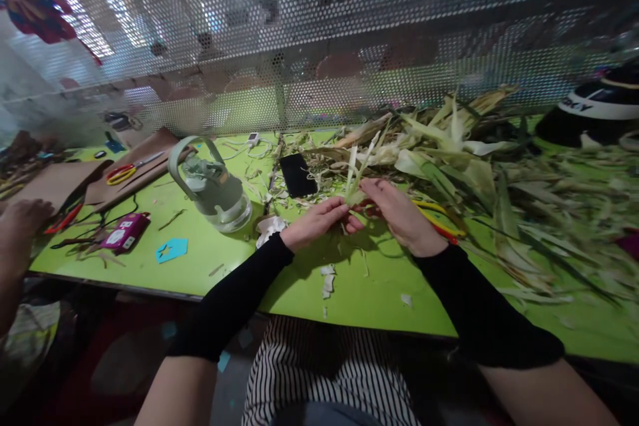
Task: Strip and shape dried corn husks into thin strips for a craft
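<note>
Between my two hands, above the green table (304, 293), is a small bunch of pale green corn husk strips (353, 194), its loose ends pointing up and away from me. My left hand (324, 221) pinches its lower end between thumb and fingers. My right hand (392, 210) closes on the same bunch from the other side, its fingertips partly hidden. A heap of corn husks (439, 146) lies behind and to the right. Yellow-and-red handled scissors (442, 218) rest beside my right wrist. Small husk scraps (328, 279) are scattered in front of my hands.
A green water bottle (212, 190) stands left of my hands, with crumpled tissue (271, 229) nearby. A black phone (298, 175) lies behind. Further left are a purple box (126, 231), scissors (122, 174) on brown paper, and another person's hand (22, 226). A perforated metal screen (299, 40) borders the back.
</note>
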The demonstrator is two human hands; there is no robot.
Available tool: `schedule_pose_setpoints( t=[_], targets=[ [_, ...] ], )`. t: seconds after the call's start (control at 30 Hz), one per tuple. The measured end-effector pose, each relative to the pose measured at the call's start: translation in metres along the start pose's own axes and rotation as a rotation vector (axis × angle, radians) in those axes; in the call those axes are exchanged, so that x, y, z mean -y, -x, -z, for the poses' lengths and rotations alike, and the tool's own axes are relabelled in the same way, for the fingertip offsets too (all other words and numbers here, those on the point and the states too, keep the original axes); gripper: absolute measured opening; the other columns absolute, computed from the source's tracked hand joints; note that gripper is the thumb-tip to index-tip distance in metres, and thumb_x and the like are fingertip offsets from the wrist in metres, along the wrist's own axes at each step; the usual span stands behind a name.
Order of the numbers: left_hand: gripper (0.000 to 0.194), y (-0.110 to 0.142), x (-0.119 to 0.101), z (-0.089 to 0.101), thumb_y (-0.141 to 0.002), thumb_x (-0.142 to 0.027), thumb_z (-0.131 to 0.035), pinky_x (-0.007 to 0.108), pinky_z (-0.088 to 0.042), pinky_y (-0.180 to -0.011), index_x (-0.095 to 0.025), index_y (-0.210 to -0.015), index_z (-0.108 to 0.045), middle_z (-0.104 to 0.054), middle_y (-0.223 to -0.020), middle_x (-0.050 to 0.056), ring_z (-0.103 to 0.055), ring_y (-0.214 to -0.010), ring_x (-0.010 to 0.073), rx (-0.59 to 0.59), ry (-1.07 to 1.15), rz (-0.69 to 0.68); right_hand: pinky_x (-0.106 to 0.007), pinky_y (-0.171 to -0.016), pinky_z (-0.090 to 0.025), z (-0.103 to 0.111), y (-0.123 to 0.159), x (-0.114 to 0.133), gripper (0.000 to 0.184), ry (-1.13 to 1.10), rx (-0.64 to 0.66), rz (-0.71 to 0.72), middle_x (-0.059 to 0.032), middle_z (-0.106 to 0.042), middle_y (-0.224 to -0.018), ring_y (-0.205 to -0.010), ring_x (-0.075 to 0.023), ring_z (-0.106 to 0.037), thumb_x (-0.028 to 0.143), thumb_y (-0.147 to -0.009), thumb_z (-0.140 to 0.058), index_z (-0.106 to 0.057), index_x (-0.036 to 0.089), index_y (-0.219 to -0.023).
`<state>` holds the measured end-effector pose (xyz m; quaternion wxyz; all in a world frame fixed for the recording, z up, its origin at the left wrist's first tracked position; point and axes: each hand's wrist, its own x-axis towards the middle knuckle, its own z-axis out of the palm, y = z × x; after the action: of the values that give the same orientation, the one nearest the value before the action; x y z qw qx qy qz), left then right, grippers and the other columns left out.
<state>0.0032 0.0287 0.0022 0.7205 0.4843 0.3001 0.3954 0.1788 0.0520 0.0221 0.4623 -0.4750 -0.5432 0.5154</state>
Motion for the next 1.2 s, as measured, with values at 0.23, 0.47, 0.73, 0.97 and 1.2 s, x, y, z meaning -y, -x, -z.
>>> schedule_pose_setpoints(
  t=[0.23, 0.47, 0.73, 0.97, 1.2],
  targets=[
    [0.038, 0.002, -0.001, -0.006, -0.082, -0.043, -0.077, 0.032, -0.050, -0.088, -0.016, -0.100, -0.057, -0.074, -0.087, 0.005, -0.067, -0.077, 0.0115, -0.045, 0.024, -0.029, -0.029, -0.059, -0.048, -0.002, 0.007, 0.001, 0.061, 0.024, 0.279, -0.099, -0.0021, -0.063, -0.059, -0.057, -0.0143, -0.059, 0.079, -0.077, -0.063, -0.068, 0.019, -0.070],
    [0.038, 0.003, -0.002, -0.008, -0.082, -0.043, -0.077, 0.032, -0.049, -0.082, -0.015, -0.098, -0.058, -0.072, -0.090, 0.006, -0.067, -0.083, 0.0139, -0.050, -0.021, -0.091, -0.030, -0.071, -0.053, -0.005, 0.004, -0.003, 0.040, -0.045, 0.138, 0.033, -0.0028, -0.075, -0.094, -0.082, -0.0174, -0.066, 0.051, -0.066, -0.087, -0.078, 0.024, -0.094],
    [0.034, 0.003, -0.003, -0.006, -0.087, -0.046, -0.070, 0.029, -0.048, -0.080, -0.015, -0.087, -0.055, -0.068, -0.081, 0.003, -0.062, -0.077, 0.0112, -0.034, -0.101, -0.045, -0.035, -0.079, -0.051, -0.006, 0.007, 0.001, 0.036, 0.112, 0.035, 0.161, -0.0032, -0.073, -0.084, -0.079, -0.0199, -0.063, 0.058, -0.072, -0.079, -0.074, 0.023, -0.079],
    [0.021, 0.002, -0.002, -0.008, -0.096, -0.034, -0.056, 0.020, -0.031, -0.053, -0.016, -0.086, -0.055, -0.050, -0.069, -0.004, -0.038, -0.054, 0.0048, -0.126, -0.092, 0.011, -0.032, -0.068, -0.045, 0.012, 0.005, 0.014, 0.041, 0.343, 0.304, 0.125, 0.0007, -0.064, -0.073, -0.070, -0.0177, -0.057, 0.060, -0.071, -0.080, -0.072, 0.023, -0.087],
    [0.026, 0.003, -0.009, -0.007, -0.092, -0.040, -0.061, 0.019, -0.018, -0.048, -0.016, -0.086, -0.057, -0.043, -0.069, -0.004, -0.027, -0.053, 0.0043, -0.162, -0.012, -0.002, -0.033, -0.071, -0.045, 0.028, 0.011, 0.020, 0.038, 0.461, 0.464, 0.048, -0.0034, -0.069, -0.085, -0.078, -0.0198, -0.060, 0.059, -0.076, -0.076, -0.072, 0.022, -0.082]
  ],
)
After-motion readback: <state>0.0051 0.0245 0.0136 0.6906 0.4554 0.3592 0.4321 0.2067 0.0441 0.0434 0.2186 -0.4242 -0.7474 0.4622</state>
